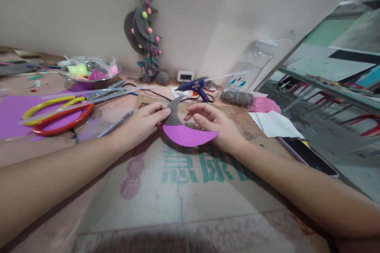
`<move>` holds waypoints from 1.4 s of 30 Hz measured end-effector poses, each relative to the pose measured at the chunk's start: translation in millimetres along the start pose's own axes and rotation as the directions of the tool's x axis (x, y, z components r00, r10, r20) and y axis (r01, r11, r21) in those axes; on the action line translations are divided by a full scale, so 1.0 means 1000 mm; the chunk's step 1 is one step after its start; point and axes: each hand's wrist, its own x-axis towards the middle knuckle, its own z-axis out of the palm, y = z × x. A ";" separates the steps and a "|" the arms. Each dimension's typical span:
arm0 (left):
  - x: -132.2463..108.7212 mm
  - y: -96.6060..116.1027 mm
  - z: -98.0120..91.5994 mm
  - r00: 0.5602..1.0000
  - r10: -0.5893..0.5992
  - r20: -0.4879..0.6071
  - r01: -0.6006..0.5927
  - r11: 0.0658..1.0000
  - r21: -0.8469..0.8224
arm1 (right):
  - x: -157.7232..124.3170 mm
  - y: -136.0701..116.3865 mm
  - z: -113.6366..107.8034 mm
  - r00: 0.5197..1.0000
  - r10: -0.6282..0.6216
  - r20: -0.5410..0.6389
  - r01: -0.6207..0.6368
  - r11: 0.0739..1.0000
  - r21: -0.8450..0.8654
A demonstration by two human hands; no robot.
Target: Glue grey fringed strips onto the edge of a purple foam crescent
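Observation:
A crescent cut from purple sheet [190,135] is held over the cardboard, its upper left part wrapped in grey yarn [174,112]. My left hand [154,115] is closed on the wrapped part, thumb on top. My right hand [208,118] is beside the crescent's inner curve, fingers bent and apart, the purple tip in front of its palm. I cannot make out any strand between those fingers. Behind the hands lies a blue glue gun [194,85]. A roll of grey yarn [236,98] rests farther right.
Red-and-yellow-handled scissors [63,128] lie at left on purple sheet [12,116], near a metal bowl [89,81] of craft bits. A grey crescent hanging with coloured balls [145,27] leans on the wall. At right are a clear bottle [252,65], white paper [276,124] and a phone [308,156].

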 end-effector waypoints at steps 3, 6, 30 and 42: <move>-0.001 0.003 0.001 1.000 -0.001 -0.008 0.001 1.000 0.023 | -0.003 0.000 0.001 0.993 0.015 0.115 -0.018 0.999 0.028; -0.002 0.005 0.003 1.000 -0.014 -0.018 0.015 0.999 0.043 | -0.002 0.002 0.001 0.988 0.056 0.146 -0.061 0.998 0.033; 0.001 -0.004 -0.001 0.996 0.045 0.072 -0.050 0.997 0.064 | 0.003 0.003 0.002 0.991 0.120 -0.054 -0.127 0.979 -0.160; 0.003 -0.001 -0.001 0.992 0.007 -0.126 -0.008 1.000 -0.006 | -0.010 -0.001 -0.006 0.993 -0.103 -0.049 0.098 0.990 -0.098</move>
